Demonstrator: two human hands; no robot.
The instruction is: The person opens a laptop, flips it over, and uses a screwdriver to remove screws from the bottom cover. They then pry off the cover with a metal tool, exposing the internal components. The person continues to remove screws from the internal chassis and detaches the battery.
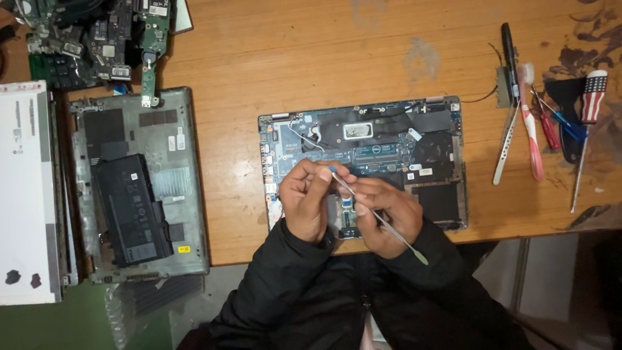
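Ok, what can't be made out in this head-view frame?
- Head view: the thin metal tool's tip sits under the left hand fingers, contact point hidden.
- The open laptop's lower-left parts are covered by both hands, including the right hand.
- The circuit board pile is cut off by the top edge.

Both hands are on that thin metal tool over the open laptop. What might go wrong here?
The thin metal tool, held by the left hand and right hand, is angled over the exposed circuit board; a slip might scratch parts or tear the thin wires. The opened laptop lies close to the table edge, so a hard push could nudge it off.
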